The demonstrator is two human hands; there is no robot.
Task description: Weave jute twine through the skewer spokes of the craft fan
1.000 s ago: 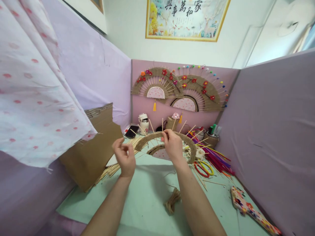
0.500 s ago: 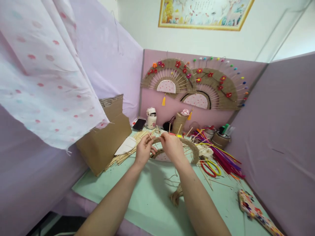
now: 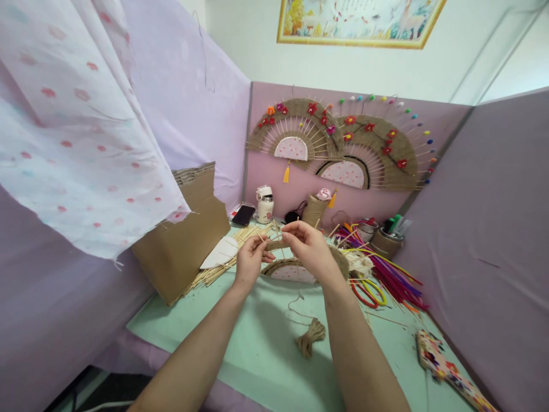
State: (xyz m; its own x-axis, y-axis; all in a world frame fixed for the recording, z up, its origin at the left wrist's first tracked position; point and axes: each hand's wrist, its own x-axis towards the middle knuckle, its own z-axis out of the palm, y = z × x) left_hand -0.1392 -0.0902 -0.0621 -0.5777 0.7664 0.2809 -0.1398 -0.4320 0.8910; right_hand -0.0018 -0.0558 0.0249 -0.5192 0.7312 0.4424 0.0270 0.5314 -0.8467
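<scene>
Above the table, a half-round fan of thin sticks and woven jute twine has a pink-dotted white centre. My left hand is closed on the left end of its woven band, fingers pinching near a stick. My right hand is at the band's top, thumb and fingertips pinched together around the jute twine, close to a stick tip. A strand trails down from the fan to a small twine bundle on the table. Part of the band is hidden behind my right hand.
Loose bamboo sticks and a cardboard sheet lie left. Scissors, purple and red pipe cleaners and a pen holder are right. A white bottle, phone and twine spool stand behind. A glue gun rests front right.
My left hand came from the air at the left to the fan's band. My right hand lifted slightly off the band with pinched fingers. The view shifted.
</scene>
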